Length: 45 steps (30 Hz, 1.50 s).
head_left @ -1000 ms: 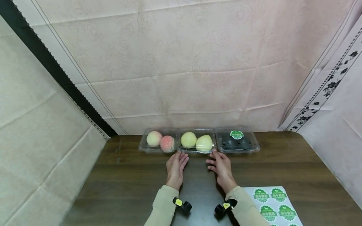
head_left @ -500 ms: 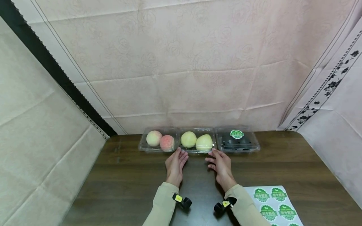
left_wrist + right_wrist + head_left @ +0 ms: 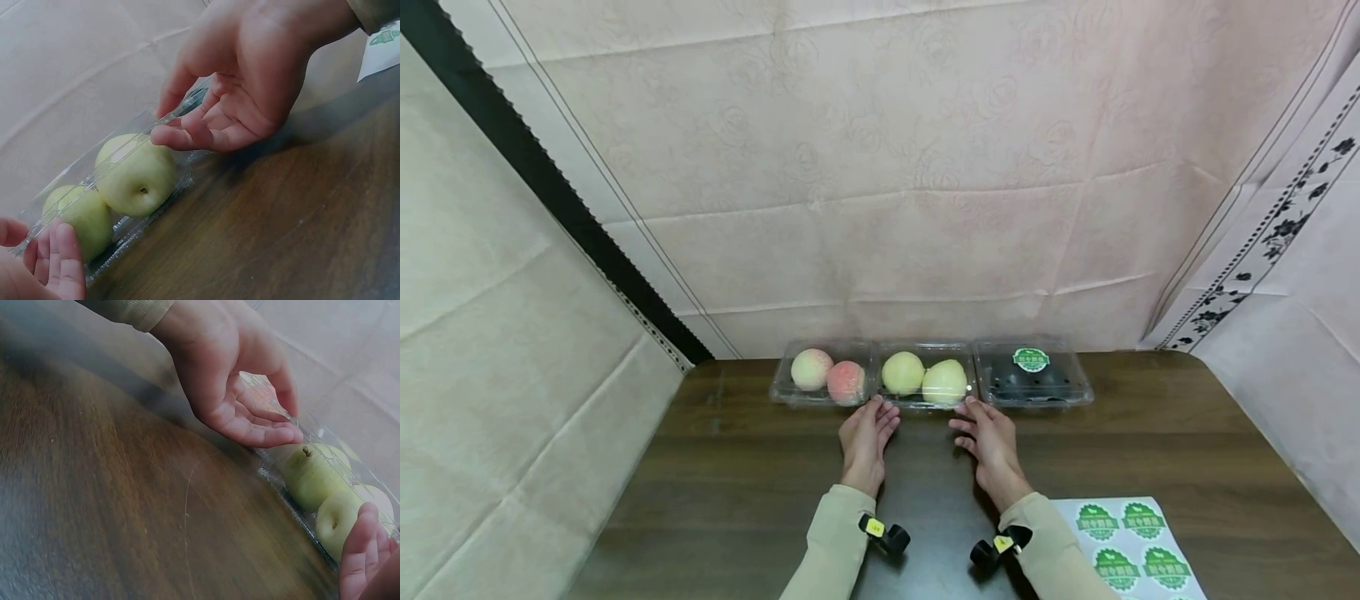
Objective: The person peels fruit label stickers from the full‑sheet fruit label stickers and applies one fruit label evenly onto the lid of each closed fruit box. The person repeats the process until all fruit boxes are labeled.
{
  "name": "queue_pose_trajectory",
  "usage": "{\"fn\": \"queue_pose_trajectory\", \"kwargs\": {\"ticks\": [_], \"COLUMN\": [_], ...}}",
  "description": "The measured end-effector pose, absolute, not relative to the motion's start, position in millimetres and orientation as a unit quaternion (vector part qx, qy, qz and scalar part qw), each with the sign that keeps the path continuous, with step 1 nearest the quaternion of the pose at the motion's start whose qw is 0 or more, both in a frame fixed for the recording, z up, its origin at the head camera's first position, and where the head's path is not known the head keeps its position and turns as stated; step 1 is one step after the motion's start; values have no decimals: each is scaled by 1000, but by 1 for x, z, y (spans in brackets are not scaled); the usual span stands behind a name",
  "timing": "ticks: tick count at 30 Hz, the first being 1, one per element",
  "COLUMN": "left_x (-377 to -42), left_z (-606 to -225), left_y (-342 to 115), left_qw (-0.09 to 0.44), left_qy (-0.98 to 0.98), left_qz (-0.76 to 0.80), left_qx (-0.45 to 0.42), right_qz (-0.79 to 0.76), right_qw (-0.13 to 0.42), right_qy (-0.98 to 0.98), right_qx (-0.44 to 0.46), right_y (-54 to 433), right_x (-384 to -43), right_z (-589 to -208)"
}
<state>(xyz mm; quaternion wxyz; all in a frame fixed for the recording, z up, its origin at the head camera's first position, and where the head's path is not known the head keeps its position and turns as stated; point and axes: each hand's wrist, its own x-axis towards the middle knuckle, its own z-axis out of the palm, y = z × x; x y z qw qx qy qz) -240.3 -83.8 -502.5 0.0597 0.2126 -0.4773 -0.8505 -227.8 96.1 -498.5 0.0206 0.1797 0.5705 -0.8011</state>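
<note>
Yellow-green fruits that look like pears [image 3: 902, 373] lie in a lidded clear plastic box [image 3: 917, 406] at the back of the table. At its front edge, my left hand [image 3: 863, 446] pinches the near left corner of the rim between thumb and fingers. My right hand [image 3: 992, 450] does the same at the near right corner. In the left wrist view the right thumb and fingers [image 3: 178, 137] close on the rim from above and below. The right wrist view has the left hand [image 3: 212, 369] gripping the rim beside a fruit's stem. The box rests on the table.
To the left stands a clear box of peaches [image 3: 811, 369]. On the right, a box with dark contents [image 3: 1022, 387] bears a green round sticker [image 3: 1031, 360] on its lid. A sticker sheet [image 3: 1123, 542] lies near the right forearm. Cloth [image 3: 925, 208] hangs behind the table.
The head view shifts very slightly. Both hands stay at the front corners of the middle box, and the boxes keep their places.
</note>
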Motion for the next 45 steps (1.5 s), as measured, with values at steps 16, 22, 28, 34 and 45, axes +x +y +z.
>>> {"fn": "queue_pose_trajectory", "kwargs": {"ticks": [16, 22, 28, 34, 45], "left_x": [-237, -232, -223, -215, -198], "left_z": [-504, -503, -503, -502, -501], "left_y": [-87, -87, -89, -93, -95], "left_qw": [54, 45, 44, 33, 15], "left_qy": [-496, -499, -512, -522, -525], "left_qz": [-840, -839, -833, -827, -829], "left_qx": [213, 211, 206, 207, 191], "right_qz": [-803, -800, -797, -790, -778], "right_qw": [23, 29, 27, 31, 39], "right_qy": [571, 574, 578, 587, 601], "right_qx": [172, 175, 174, 175, 180], "right_y": [98, 99, 99, 100, 104], "right_x": [-224, -219, -212, -205, -190], "right_z": [-498, -498, -496, -494, -492]}}
